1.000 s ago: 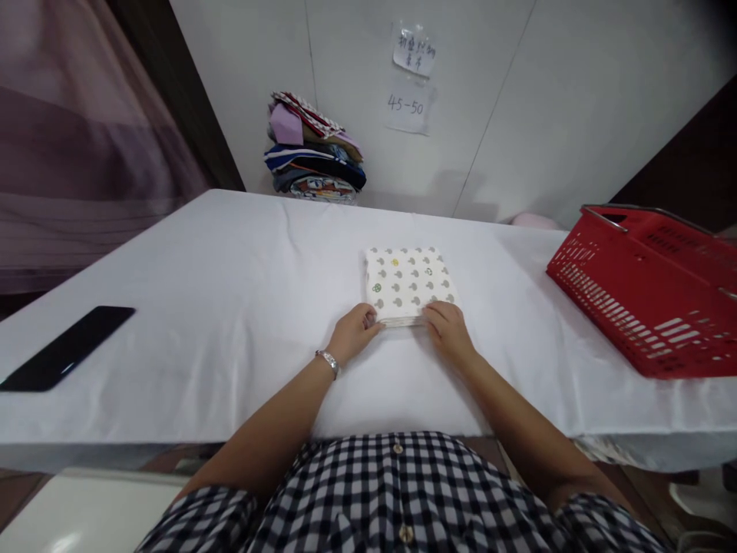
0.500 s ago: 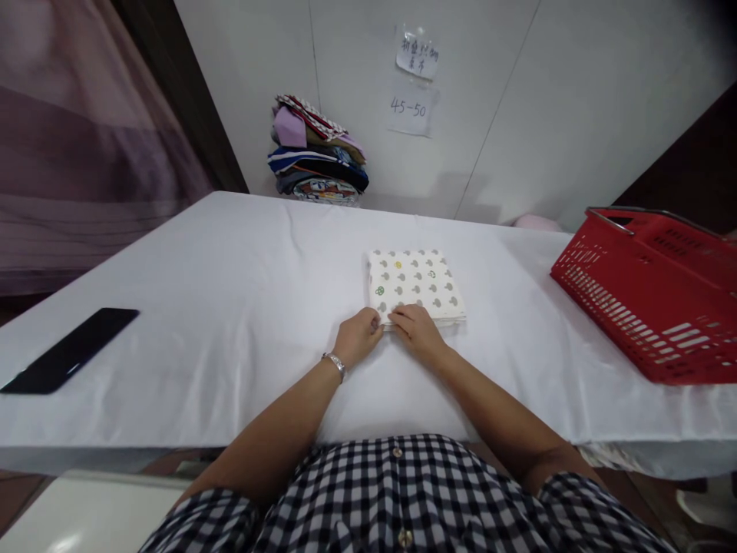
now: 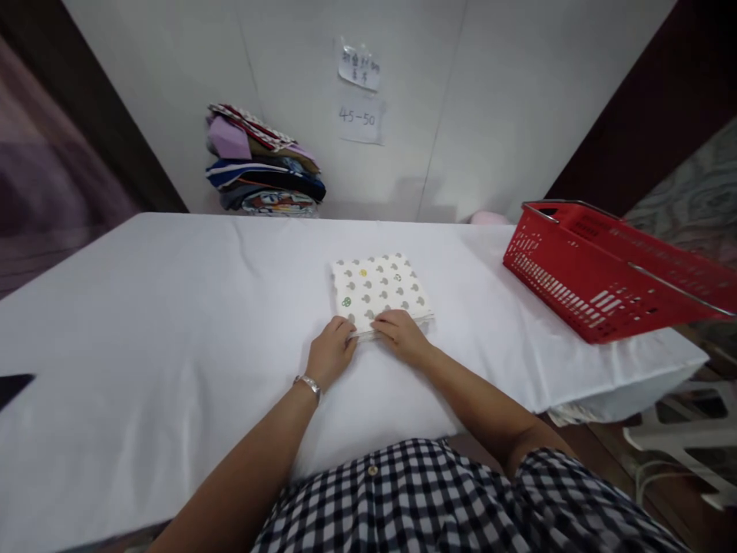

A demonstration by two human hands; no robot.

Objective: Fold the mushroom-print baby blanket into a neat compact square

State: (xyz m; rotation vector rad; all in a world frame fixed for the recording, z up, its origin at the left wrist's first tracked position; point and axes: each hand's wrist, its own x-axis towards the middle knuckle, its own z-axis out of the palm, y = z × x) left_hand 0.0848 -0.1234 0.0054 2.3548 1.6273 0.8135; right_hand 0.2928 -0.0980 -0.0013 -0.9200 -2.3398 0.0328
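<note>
A folded white cloth (image 3: 380, 286) with grey tree-like prints and a few yellow and green ones lies flat in layers on the table. At its near left corner, my left hand (image 3: 332, 349) pinches the edge, fingers on top and the thumb partly hidden. My right hand (image 3: 403, 336) grips the near edge a little to the right, fingertips on the upper layer. Both hands are closed on the cloth, close together. A silver bracelet (image 3: 309, 385) circles my left wrist.
A white-covered table (image 3: 242, 430) spans the view. To the right stands a red plastic basket (image 3: 610, 269) with metal handles. Behind the table rises a stack of folded fabrics (image 3: 265, 165) against the wall. A black flat object (image 3: 12, 386) shows at the left edge.
The view has turned to the right, so everything sits further left and the black object is mostly cut off. Both hands keep hold of the cloth's near edge.
</note>
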